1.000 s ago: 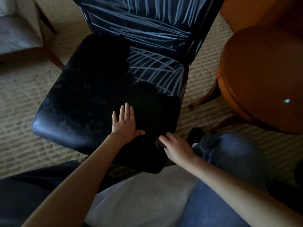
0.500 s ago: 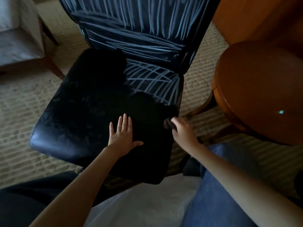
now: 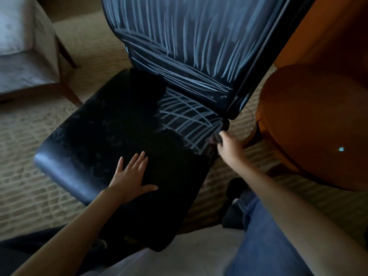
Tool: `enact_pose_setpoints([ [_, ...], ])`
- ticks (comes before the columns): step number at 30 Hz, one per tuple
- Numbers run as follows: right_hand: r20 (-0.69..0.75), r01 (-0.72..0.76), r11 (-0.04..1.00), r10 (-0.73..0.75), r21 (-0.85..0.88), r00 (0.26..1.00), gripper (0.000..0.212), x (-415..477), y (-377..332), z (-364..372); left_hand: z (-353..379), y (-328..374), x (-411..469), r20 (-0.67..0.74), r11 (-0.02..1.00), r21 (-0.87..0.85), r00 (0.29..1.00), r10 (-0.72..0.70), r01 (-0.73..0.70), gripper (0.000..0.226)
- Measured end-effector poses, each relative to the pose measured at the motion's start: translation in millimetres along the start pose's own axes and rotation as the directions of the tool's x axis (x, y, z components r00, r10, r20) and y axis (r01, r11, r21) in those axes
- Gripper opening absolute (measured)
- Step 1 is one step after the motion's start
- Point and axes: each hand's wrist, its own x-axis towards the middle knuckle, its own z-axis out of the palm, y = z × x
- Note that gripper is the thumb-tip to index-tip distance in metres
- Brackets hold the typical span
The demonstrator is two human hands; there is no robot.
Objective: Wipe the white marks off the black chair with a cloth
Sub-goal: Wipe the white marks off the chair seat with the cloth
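The black chair (image 3: 95,140) fills the middle of the view, seat toward me. White marks (image 3: 187,120) cross the back right part of the seat, and more white strokes (image 3: 199,36) cover the backrest. The front and left of the seat look plain black. My left hand (image 3: 129,176) lies flat on the seat near its front, fingers straight. My right hand (image 3: 229,146) is at the seat's right edge and grips a small dark cloth (image 3: 215,139), which touches the marks there.
A round brown wooden table (image 3: 318,126) stands close on the right. A pale upholstered chair (image 3: 25,56) with wooden legs is at the back left. Beige patterned carpet (image 3: 29,126) lies around. My knee in blue jeans (image 3: 258,226) is near the seat's front right corner.
My right hand has moved with the cloth from the seat's front right corner back along the right edge to the white marks. The left hand stays flat on the seat.
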Motion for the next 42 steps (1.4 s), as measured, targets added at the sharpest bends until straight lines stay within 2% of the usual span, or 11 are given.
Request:
enact_pose_setpoints([
  [3, -0.075, -0.096, 0.995, 0.096, 0.005, 0.993, 0.025, 22.1, 11.9, -5.2, 0.0, -3.6, -0.5, -0.037, 0.999, 0.024, 0.999, -0.021, 0.022, 0.097],
  [7, -0.100, -0.023, 1.000, 0.024, 0.013, 0.995, 0.012, -15.7, -1.8, 7.3, -0.8, 11.6, 5.0, -0.076, 0.992, -0.073, 0.991, -0.107, 0.102, 0.102],
  [12, 0.161, 0.153, 0.977, -0.176, 0.146, 0.971, 0.008, -116.1, -43.4, 46.3, 2.3, 34.7, 13.3, -0.014, 0.985, -0.031, 0.985, -0.173, 0.172, 0.113],
  [16, 0.217, 0.320, 0.943, -0.332, 0.090, 0.918, 0.018, -102.9, -35.2, 38.7, 6.6, 21.3, 10.4, -0.001, 0.986, -0.011, 0.986, -0.167, 0.167, 0.114],
  [20, 0.004, 0.150, 0.988, -0.150, -0.031, 0.989, 0.022, -48.9, 9.7, 18.1, 8.5, 15.5, 10.3, 0.005, 0.988, -0.030, 0.988, -0.154, 0.154, 0.115],
  [25, -0.213, -0.120, 0.992, 0.108, -0.047, 0.971, 0.030, -30.3, 10.2, 10.8, 11.3, 16.1, 10.6, 0.021, 0.986, -0.034, 0.987, -0.161, 0.162, 0.115],
  [29, 0.011, 0.177, 0.981, -0.177, -0.073, 0.984, 0.014, -90.5, -40.2, 41.6, 10.4, 16.7, 9.9, 0.012, 0.987, -0.024, 0.987, -0.161, 0.161, 0.114],
  [33, 0.163, 0.518, 0.855, -0.511, -0.001, 0.844, 0.023, -119.8, -64.9, 51.1, 9.4, 12.2, 8.0, 0.010, 0.988, -0.022, 0.989, -0.149, 0.150, 0.114],
  [35, 0.091, 0.454, 0.889, -0.449, -0.054, 0.889, 0.021, -86.5, -51.0, 38.8, 9.3, 10.4, 8.3, 0.014, 0.990, -0.022, 0.990, -0.137, 0.138, 0.114],
  [39, -0.106, 0.039, 0.978, -0.062, -0.206, 0.992, 0.018, -17.5, -23.8, 6.2, 9.4, 9.8, 7.1, 0.018, 0.990, -0.027, 0.990, -0.137, 0.138, 0.114],
  [42, -0.090, 0.165, 0.975, -0.180, -0.151, 0.980, 0.019, -47.8, -61.2, 26.6, 10.2, 11.4, 7.6, 0.011, 0.990, -0.005, 0.990, -0.140, 0.140, 0.114],
])
